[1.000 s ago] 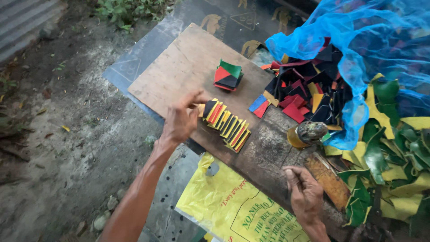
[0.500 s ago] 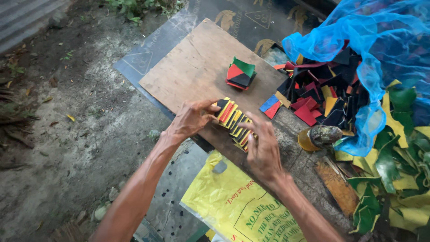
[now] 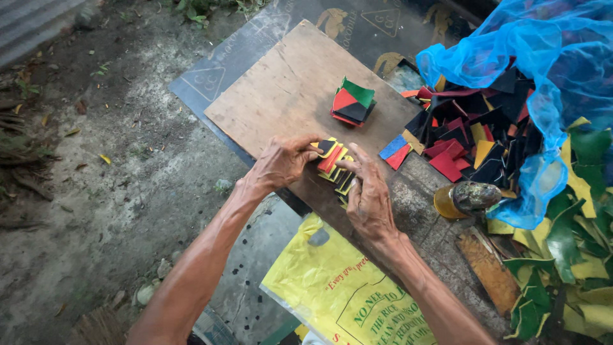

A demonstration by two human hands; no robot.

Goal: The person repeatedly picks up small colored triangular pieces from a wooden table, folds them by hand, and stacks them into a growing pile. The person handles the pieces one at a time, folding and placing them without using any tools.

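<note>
Seen from above, two bare hands meet over a row of small coloured squares (image 3: 333,167), yellow, red and black, standing on edge on a wooden board (image 3: 281,96). The left hand (image 3: 281,163) presses against the row's left end, its fingers curled and grasping the first pieces. The right hand (image 3: 365,195) lies over the row's right end, its fingers bent down onto the pieces and closing the row from that side. Farther up the board sits a small stack of squares (image 3: 351,103) with a green one on top, well apart from the hands. To the right, a heap of loose coloured pieces (image 3: 466,137) spills from blue netting (image 3: 543,57). A yellow printed sack (image 3: 338,297) lies below the board.
</note>
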